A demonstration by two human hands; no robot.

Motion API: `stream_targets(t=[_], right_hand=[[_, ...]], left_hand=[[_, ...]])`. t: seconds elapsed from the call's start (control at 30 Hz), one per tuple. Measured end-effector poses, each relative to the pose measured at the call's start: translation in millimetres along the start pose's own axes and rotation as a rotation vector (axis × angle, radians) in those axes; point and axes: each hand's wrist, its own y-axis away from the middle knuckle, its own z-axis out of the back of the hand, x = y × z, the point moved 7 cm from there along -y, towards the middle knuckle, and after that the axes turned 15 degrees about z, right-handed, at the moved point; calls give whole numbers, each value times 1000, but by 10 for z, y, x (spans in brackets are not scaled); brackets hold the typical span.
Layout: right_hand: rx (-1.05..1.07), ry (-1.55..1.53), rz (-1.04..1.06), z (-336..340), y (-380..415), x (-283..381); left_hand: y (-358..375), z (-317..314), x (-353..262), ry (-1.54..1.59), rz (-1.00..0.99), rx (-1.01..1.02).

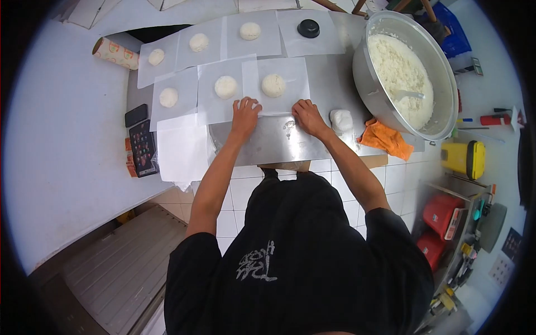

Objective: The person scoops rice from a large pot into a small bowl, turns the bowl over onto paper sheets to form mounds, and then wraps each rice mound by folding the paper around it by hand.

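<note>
A round mound of rice (273, 85) rests on a white paper sheet (296, 70) at the near right of the laid-out papers. My left hand (246, 114) has its fingers curled onto this sheet's near left corner. At the near right corner, my right hand (309, 116) grips the paper with bent fingers. Just left of that sheet, another rice mound (226, 87) lies on its own paper. Several more mounds sit on papers beyond, and a black round mould (308, 28) stands on the far right sheet.
A large metal pot (363, 72) of rice, with a pale paddle (410, 95) in it, stands right. Near it are a white wrapped bundle (341, 120) and an orange cloth (386, 138). Stacked blank paper (181, 148), a tablet (143, 147) and a phone (136, 115) lie left.
</note>
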Motion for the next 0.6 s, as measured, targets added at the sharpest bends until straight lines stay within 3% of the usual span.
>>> stream_targets(t=[0.2, 0.37, 0.47, 0.53, 0.6], right_hand=[[22, 120, 130, -47, 776, 368], [63, 67, 57, -47, 1189, 814], [19, 120, 62, -75, 1119, 715], [-73, -197, -23, -26, 943, 501], [-113, -220, -12, 83, 654, 278]], left_hand=[[915, -7, -215, 163, -3, -20], [1610, 5, -268, 333, 117, 66], [1650, 124, -185, 399, 182, 78], [1529, 118, 12, 561, 297, 68], [1280, 132, 142, 585, 288, -24]])
